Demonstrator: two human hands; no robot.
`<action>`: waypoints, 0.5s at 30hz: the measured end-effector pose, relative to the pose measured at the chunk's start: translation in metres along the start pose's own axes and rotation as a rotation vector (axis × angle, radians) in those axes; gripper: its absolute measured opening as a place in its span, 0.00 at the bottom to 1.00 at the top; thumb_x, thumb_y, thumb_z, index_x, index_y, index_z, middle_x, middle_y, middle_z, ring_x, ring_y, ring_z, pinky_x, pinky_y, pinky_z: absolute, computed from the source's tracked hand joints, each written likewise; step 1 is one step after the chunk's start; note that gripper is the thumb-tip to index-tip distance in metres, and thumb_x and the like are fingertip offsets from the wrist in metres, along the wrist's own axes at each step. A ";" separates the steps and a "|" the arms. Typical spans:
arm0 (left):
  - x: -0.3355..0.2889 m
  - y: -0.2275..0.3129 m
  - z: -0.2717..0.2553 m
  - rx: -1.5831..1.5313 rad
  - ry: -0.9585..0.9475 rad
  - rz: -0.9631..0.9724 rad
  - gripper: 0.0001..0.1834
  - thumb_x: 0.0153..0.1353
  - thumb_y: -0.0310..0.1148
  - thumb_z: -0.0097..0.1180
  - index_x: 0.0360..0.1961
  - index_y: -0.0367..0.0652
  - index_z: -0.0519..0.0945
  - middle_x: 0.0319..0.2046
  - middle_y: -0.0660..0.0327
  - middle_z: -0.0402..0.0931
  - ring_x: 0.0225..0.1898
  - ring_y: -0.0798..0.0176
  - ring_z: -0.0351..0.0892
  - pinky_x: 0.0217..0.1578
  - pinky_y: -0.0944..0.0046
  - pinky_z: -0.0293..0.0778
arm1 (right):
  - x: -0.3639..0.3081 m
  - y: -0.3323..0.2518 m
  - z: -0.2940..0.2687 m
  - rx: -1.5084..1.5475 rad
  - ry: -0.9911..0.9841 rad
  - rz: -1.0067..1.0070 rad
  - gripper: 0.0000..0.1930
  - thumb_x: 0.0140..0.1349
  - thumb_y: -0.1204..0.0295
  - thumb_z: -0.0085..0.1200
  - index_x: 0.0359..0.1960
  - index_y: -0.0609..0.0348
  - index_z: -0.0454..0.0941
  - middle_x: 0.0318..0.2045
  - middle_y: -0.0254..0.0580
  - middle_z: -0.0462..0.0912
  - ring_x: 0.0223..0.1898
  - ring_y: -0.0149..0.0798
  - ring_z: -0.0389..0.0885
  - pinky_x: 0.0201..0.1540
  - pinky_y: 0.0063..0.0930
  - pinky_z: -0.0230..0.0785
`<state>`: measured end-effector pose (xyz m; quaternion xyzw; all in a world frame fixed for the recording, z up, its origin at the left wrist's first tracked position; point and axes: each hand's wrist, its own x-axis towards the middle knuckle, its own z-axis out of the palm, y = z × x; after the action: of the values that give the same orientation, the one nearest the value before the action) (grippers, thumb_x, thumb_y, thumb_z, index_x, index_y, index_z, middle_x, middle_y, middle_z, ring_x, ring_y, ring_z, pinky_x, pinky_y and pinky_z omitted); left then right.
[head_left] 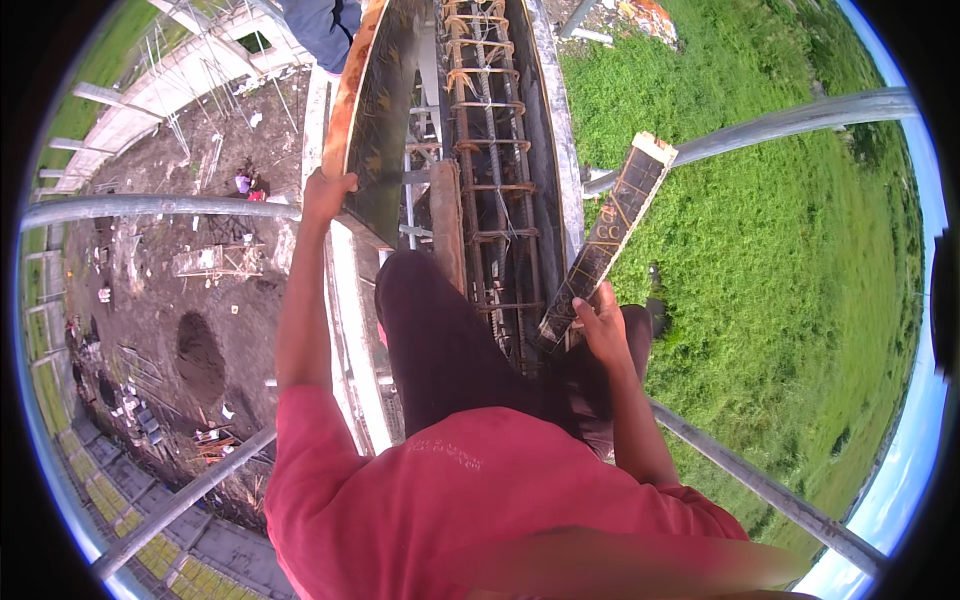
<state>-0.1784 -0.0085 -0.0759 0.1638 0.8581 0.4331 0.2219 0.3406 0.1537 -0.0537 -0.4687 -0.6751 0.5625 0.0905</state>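
Observation:
My left hand [327,196] is closed round the top edge of a formwork panel [383,130], which has an orange-brown rim and a dark inner face. In my right hand [603,328] is the lower end of a short, dark plywood strip [612,228] with printed markings and a pale, rough edge. The strip slants up and away to the right, past the outer side panel [552,110]. Between the panels runs a rebar cage [490,160] of long bars and rusty stirrups. A short wooden piece [447,222] stands beside the cage, just ahead of my left knee.
Scaffold pipes [165,208] cross on the left, with another pipe [800,122] on the right. Far below lie a muddy building site [200,350] and green grass [740,340]. A person in dark blue clothing [325,32] is at the upper left, beyond the panel.

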 end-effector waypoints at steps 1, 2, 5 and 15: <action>-0.003 -0.002 0.000 -0.005 -0.003 0.002 0.23 0.45 0.39 0.69 0.39 0.32 0.83 0.27 0.58 0.82 0.29 0.64 0.81 0.34 0.62 0.75 | -0.002 -0.002 0.000 0.028 -0.008 -0.001 0.20 0.70 0.70 0.57 0.61 0.61 0.71 0.45 0.38 0.81 0.41 0.29 0.79 0.42 0.27 0.75; -0.006 -0.003 -0.001 -0.017 -0.011 -0.002 0.23 0.46 0.39 0.69 0.39 0.32 0.83 0.27 0.58 0.82 0.29 0.64 0.81 0.34 0.62 0.75 | -0.004 -0.004 0.000 0.020 -0.010 -0.030 0.21 0.70 0.68 0.57 0.61 0.62 0.71 0.47 0.38 0.81 0.43 0.31 0.79 0.44 0.28 0.75; -0.011 -0.005 -0.006 0.019 -0.041 -0.028 0.22 0.47 0.39 0.68 0.38 0.33 0.83 0.26 0.60 0.81 0.28 0.64 0.80 0.33 0.61 0.74 | -0.010 -0.009 -0.003 -0.074 0.057 -0.119 0.18 0.68 0.65 0.58 0.55 0.60 0.73 0.37 0.46 0.82 0.37 0.45 0.81 0.44 0.41 0.73; -0.098 0.018 -0.045 0.044 -0.102 -0.020 0.22 0.48 0.37 0.67 0.42 0.31 0.82 0.28 0.60 0.82 0.27 0.67 0.79 0.29 0.63 0.73 | -0.009 -0.026 -0.007 -0.126 0.021 0.009 0.18 0.68 0.65 0.58 0.56 0.58 0.73 0.41 0.49 0.84 0.42 0.48 0.83 0.48 0.42 0.73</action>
<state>-0.1176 -0.0752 -0.0141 0.1821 0.8566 0.4029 0.2660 0.3359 0.1536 -0.0258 -0.4822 -0.7061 0.5144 0.0653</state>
